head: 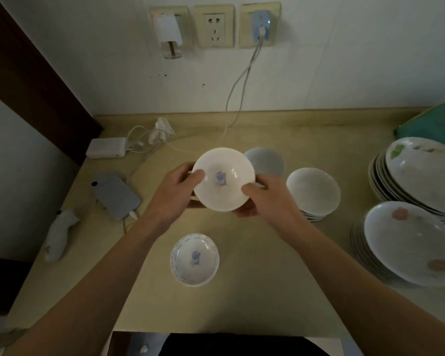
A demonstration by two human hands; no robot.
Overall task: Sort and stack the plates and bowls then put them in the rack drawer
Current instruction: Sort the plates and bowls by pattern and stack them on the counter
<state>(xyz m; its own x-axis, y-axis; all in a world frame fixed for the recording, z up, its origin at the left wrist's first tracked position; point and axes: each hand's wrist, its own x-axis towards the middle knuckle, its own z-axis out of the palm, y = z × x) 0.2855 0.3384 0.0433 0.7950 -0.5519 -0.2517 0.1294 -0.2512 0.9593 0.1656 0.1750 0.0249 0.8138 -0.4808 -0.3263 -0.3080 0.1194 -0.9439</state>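
— Can you read any words or numbers from there?
— No. The bowl [223,179] between my hands carries only a blue picture, and so does the small bowl [195,259] below them. No lettering shows anywhere.

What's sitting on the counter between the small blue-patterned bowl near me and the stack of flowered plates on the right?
Nothing: in the head view the counter is bare between the small bowl and the near plate stack.

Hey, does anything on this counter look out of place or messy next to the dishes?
Yes. A phone, power bank and cables lie at the left of the counter, with a crumpled tissue behind. None is dishware. Nothing looks spilled or broken, and the plate stacks sit level.
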